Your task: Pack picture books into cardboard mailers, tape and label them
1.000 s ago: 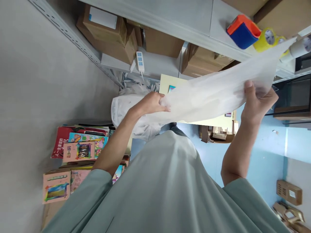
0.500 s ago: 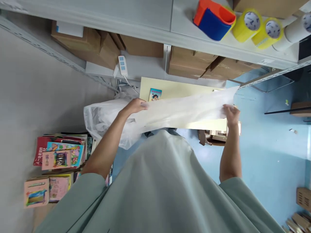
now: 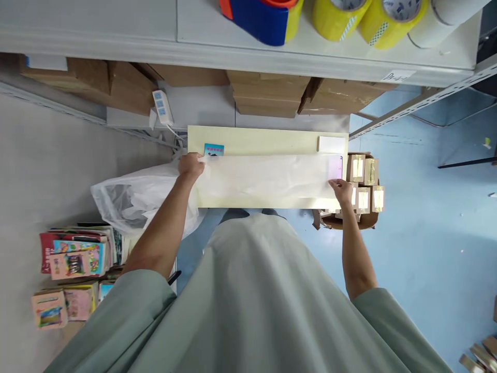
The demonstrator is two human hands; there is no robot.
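A long sheet of thin white paper [image 3: 267, 176] lies stretched flat across a pale yellow tabletop [image 3: 267, 141]. My left hand [image 3: 191, 165] pinches the sheet's left end, beside a small colourful book [image 3: 214, 149] on the table. My right hand [image 3: 341, 189] grips the sheet's right end near the table's front right corner. A small white pad [image 3: 331, 144] rests at the table's far right.
A white plastic bag [image 3: 132, 199] bulges left of the table. Stacks of picture books [image 3: 72, 259] sit on the floor at the left. A box of small packages [image 3: 365, 181] stands right of the table. Shelves above hold cardboard boxes [image 3: 267, 93], yellow tape rolls [image 3: 341, 15] and a power strip [image 3: 162, 106].
Both hands have lowered the paper sheet from in front of the shelf down onto the tabletop and pulled it flat. The view has tilted downward.
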